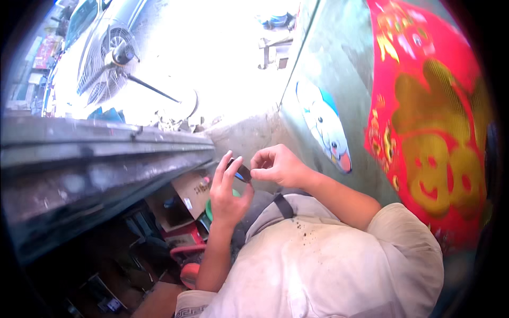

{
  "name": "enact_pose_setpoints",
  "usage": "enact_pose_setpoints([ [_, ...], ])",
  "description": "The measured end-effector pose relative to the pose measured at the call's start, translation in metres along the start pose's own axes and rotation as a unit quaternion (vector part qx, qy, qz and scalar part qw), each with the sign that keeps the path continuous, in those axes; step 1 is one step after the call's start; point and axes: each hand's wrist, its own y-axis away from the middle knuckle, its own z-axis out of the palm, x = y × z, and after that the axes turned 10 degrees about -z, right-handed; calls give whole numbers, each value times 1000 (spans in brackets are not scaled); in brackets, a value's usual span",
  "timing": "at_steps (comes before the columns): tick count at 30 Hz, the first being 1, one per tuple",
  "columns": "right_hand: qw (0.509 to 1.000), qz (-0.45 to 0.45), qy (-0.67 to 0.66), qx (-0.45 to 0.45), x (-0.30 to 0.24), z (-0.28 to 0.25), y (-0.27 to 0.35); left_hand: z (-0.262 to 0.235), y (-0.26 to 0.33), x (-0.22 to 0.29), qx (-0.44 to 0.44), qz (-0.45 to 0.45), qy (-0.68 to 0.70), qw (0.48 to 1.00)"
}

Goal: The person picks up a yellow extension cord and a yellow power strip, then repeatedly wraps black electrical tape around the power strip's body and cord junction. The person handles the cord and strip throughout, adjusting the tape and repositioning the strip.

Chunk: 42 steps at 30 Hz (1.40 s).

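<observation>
Two hands met at the middle of the frame over a small dark flat piece (pixel 242 172) with a blue edge. The left hand (pixel 227 193) held it between raised fingers and thumb; the right hand (pixel 275 165) pinched its right end with fingertips pressed together. A grey metal fan (pixel 108 63) with a round wire guard stood in the upper left, above a long dark steel ledge (pixel 101 153) crossing the left side. Open cardboard boxes (pixel 183 201) lay below the hands. A red and gold paper hanging (pixel 424 122) filled the right, beside a blue and white cartoon sticker (pixel 326 124) on the grey wall.
</observation>
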Motion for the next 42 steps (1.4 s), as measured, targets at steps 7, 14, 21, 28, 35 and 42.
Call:
enact_pose_setpoints([
  [7,934,-181,267,154,-53,-60,-140,25,-171,-15,-123,-242,221,937],
  [14,775,-371,456,234,-61,-113,-272,74,-325,-93,-231,-355,516,745],
  [21,868,-230,266,349,-103,-155,-397,71,-474,-119,-325,-356,526,700],
  [28,955,-82,4,286,-128,-191,-473,40,-594,-121,-315,-261,341,846],
  [35,955,-83,55,280,-131,-246,-592,36,-686,-158,-296,-180,229,910],
  [42,938,-154,168,262,-73,-336,-767,116,-820,-256,-126,75,2,989],
])
